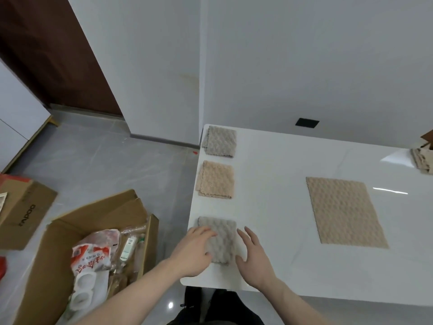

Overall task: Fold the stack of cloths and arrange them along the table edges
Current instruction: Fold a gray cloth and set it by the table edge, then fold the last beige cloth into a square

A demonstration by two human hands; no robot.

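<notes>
Three folded cloths lie in a row along the left edge of the white table [281,207]: a grey one [219,141] at the far corner, a beige one [216,179] in the middle, and a nearer grey one [222,238]. My left hand [194,249] rests flat on the left side of that near grey cloth, fingers spread. Just to the cloth's right, my right hand [253,254] lies flat with its fingers apart, touching the cloth's edge. A larger beige cloth [345,212] lies unfolded mid-table. A stack of beige cloths [423,160] sits at the right edge.
An open cardboard box [98,254] full of packets stands on the floor left of the table. Another flat carton [21,212] lies further left. A wall runs behind the table, with a black socket [307,122].
</notes>
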